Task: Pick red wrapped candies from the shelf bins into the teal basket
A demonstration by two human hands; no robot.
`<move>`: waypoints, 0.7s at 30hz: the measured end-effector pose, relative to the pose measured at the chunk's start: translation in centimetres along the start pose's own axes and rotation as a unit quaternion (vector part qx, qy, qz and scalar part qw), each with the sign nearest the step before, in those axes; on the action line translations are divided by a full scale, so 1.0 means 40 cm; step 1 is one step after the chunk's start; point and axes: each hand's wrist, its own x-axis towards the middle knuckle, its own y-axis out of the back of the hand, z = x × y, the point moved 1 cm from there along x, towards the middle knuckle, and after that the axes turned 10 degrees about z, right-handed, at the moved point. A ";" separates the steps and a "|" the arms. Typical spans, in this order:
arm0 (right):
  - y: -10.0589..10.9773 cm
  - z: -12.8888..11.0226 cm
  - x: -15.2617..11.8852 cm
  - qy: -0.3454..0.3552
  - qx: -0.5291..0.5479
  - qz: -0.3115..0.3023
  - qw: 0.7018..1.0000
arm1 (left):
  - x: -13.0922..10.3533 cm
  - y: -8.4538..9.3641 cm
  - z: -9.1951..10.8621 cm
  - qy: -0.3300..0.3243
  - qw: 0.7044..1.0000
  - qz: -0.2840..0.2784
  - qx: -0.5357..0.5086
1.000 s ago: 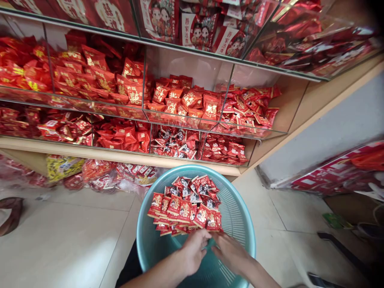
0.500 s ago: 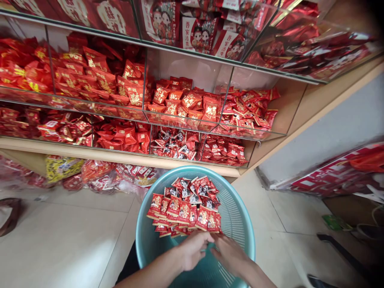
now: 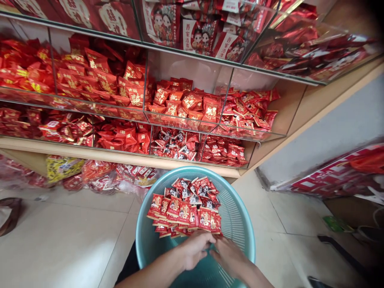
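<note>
A teal plastic basket point(image 3: 140, 240) with slotted walls holds small red candy packets point(image 3: 183, 214) with gold lettering, laid in overlapping rows. Behind these lies a looser pile of red packets point(image 3: 198, 192) printed with black-and-white figures. My left hand point(image 3: 195, 248) is closed, its fingertips against the near right edge of the rows. Close beside it, my right hand point(image 3: 228, 254) has its fingers curled inward, thumb apart, fingertips meeting the left ones. Whatever lies between the fingertips is hidden by the hands.
Beyond the basket stands a shelf point(image 3: 120, 157) with clear-walled bins of red packets point(image 3: 183, 102). Bagged goods point(image 3: 99, 172) lie under it on the tiled floor point(image 3: 75, 236). A grey wall point(image 3: 324, 116) rises at right, with a dark bar point(image 3: 342, 248) on the floor.
The packet in the front row nearest my fingers has shifted slightly right. Both hands have barely moved.
</note>
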 end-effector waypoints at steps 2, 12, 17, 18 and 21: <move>-0.004 0.000 0.001 0.005 0.008 0.002 1.000 | -0.001 0.007 -0.007 -0.006 1.000 0.004 0.012; -0.007 -0.003 0.014 0.015 0.043 0.021 0.999 | 0.010 0.041 -0.023 -0.049 0.995 0.034 0.085; -0.011 0.001 0.011 0.004 0.031 0.019 0.999 | 0.003 0.022 -0.011 -0.118 0.987 0.014 0.108; -0.014 0.004 0.010 0.002 0.027 0.016 0.999 | -0.002 0.021 -0.012 -0.134 0.985 0.006 0.112; -0.025 0.011 0.009 -0.001 0.019 0.011 1.000 | -0.013 0.021 -0.017 -0.156 0.980 -0.015 0.125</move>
